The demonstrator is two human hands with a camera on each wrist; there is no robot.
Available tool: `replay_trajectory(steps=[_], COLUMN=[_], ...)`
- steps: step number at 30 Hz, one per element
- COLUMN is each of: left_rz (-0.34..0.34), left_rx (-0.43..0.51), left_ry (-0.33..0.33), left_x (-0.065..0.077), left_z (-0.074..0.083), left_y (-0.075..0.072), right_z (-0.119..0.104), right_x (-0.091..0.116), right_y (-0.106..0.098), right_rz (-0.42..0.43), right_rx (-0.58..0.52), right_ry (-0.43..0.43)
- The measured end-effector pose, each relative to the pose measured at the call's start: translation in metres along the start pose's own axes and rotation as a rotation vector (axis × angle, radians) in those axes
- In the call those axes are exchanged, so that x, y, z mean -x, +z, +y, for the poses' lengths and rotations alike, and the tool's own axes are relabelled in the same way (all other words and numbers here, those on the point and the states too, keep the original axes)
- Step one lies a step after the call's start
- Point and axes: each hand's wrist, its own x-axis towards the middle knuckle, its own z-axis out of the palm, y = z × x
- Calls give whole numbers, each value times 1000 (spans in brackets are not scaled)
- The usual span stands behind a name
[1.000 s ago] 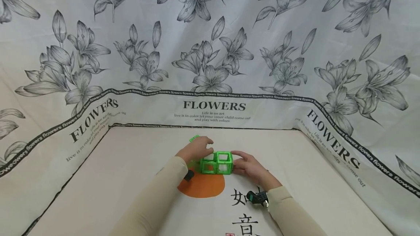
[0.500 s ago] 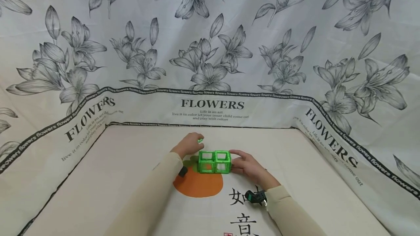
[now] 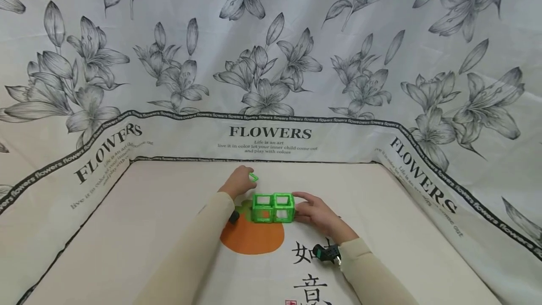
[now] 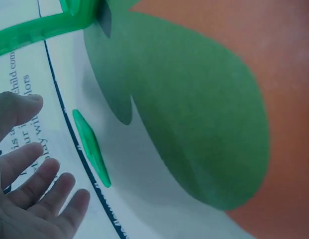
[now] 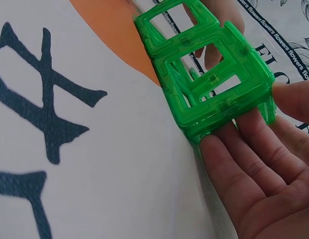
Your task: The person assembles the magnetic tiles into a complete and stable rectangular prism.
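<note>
A green frame structure (image 3: pixel 273 207) of two joined open cubes stands on the printed cloth. My right hand (image 3: pixel 313 212) rests against its right end. In the right wrist view the straight fingers (image 5: pixel 244 149) lie along the end of the structure (image 5: pixel 204 84) and the thumb touches its upper corner. My left hand (image 3: pixel 238 183) is behind and left of the cubes, next to a loose green tile (image 3: pixel 253 177). In the left wrist view this hand (image 4: pixel 30 189) has straight, spread fingers a little apart from the tile (image 4: pixel 92 149), which lies on the cloth.
The cloth carries an orange disc (image 3: pixel 250 236) with a green leaf shape (image 4: pixel 194 114) and black characters (image 3: pixel 311 288). Flower-printed fabric walls (image 3: pixel 271 135) rise behind and at both sides. A small black camera (image 3: pixel 326 252) sits on my right wrist.
My left hand has come off the top of the left cube and drawn back to the loose tile behind it. The right hand and the cubes have stayed put.
</note>
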Motion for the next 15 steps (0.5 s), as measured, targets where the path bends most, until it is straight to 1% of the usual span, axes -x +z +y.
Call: replay_trajectory(steps=[3, 6, 12, 15], left_rz=[10, 9, -6, -11], left_rx=[-2, -16, 14, 13], left_ry=[-27, -39, -84, -91], left_x=[-4, -7, -13, -15], left_z=[-1, -3, -4, -3], left_y=[0, 0, 2, 2], right_z=[-2, -2, -2, -1], right_x=[-1, 0, 1, 1], right_y=[0, 0, 1, 1], right_rz=[3, 5, 5, 9], right_rx=[0, 3, 9, 5], right_ry=[-3, -5, -2, 0])
